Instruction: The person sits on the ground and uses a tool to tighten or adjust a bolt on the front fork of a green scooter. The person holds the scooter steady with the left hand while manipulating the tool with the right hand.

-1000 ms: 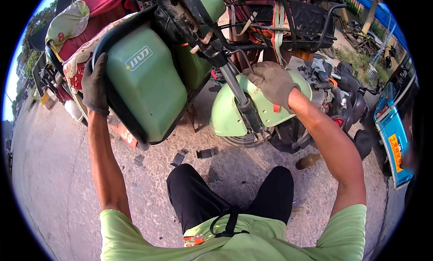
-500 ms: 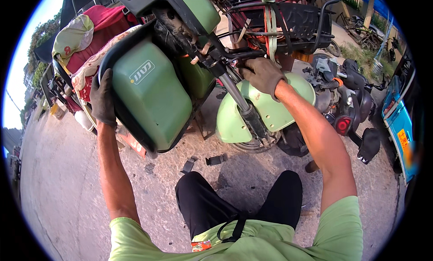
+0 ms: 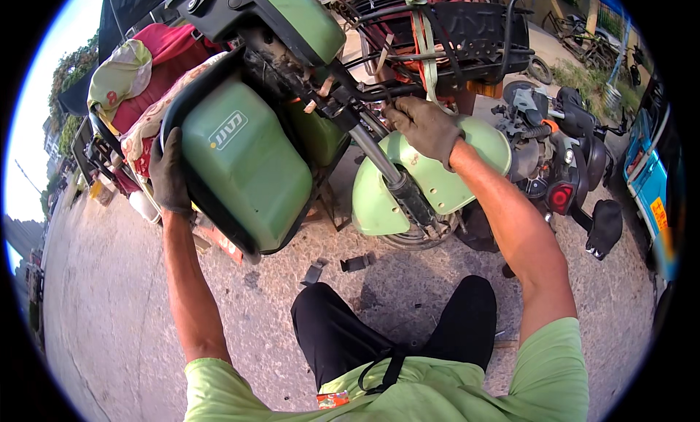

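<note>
My gloved left hand (image 3: 170,177) grips the black outer rim of a green plastic leg shield (image 3: 244,167) on a scooter. My gloved right hand (image 3: 421,128) is closed at a dark bar or cable beside the front fork (image 3: 379,161); its fingertips are partly hidden, so what it holds is unclear. Below it is a pale green front fender (image 3: 467,178) with holes, over a partly hidden wheel (image 3: 412,240). A green-and-black front housing (image 3: 306,25) sits at the top of the fork. Two small black pieces lie on the pavement (image 3: 117,305) below the shield.
A black wire basket with straps (image 3: 481,39) is behind. A scooter (image 3: 561,196) with a red tail light stands to the right, a blue vehicle (image 3: 642,181) at the far right. A red seat with cloths (image 3: 138,87) is at the upper left, bicycles (image 3: 583,39) at the back.
The view has shifted, so the scooter and surroundings sit lower and slightly right. My right hand has moved a little left along the fork area. My left hand keeps its grip on the rim.
</note>
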### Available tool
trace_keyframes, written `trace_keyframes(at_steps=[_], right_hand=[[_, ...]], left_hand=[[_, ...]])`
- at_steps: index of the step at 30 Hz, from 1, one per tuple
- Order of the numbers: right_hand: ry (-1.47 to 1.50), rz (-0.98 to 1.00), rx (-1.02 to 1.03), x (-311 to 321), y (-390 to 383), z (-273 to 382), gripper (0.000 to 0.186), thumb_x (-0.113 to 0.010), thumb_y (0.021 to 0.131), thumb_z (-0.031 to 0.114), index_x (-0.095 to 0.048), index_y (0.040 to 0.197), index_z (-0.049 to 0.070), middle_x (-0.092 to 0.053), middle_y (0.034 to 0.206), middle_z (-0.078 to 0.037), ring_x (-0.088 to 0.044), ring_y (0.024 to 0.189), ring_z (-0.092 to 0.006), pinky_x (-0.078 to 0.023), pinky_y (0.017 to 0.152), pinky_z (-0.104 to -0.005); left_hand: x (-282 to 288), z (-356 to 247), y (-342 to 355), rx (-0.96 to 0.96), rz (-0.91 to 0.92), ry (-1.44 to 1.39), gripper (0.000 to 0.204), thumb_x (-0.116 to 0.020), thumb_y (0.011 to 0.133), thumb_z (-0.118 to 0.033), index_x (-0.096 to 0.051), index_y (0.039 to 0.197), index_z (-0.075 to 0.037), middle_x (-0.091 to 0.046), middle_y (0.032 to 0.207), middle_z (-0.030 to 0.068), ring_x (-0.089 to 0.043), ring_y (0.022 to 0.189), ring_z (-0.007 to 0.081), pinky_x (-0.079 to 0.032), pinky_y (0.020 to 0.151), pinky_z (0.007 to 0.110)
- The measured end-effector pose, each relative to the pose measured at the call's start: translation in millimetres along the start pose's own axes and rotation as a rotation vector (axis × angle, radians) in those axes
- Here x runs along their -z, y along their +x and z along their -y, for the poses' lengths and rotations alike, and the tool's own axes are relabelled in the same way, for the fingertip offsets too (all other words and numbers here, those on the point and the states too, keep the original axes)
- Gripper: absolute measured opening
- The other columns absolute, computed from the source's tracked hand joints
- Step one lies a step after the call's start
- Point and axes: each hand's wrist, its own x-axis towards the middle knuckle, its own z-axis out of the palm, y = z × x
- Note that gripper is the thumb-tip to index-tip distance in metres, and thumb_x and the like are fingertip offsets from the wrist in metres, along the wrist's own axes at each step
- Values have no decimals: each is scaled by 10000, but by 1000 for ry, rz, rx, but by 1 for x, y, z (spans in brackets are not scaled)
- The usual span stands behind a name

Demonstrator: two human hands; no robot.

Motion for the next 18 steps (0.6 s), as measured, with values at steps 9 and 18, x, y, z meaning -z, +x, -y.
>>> trace_keyframes(at_steps=[9, 18], right_hand=[[466, 146, -378, 24, -6, 28, 342, -474, 1041, 259, -711, 993, 18, -522, 658, -8, -467, 586, -100, -418, 564, -288], [671, 226, -581, 39, 5, 77, 361, -479, 1033, 259, -698, 986, -24, -403, 594, 39, -375, 502, -65, -334, 475, -261]], left_hand=[[0, -3, 1, 33, -33, 108, 484, -608, 1006, -374, -620, 1291, 17, -682, 1124, 104, -629, 987, 175, -483, 896, 297], [2, 2, 4, 64, -30, 4, 513, -650, 985, -383, -612, 1276, 38, -676, 1114, 100, -624, 981, 166, -488, 889, 293]])
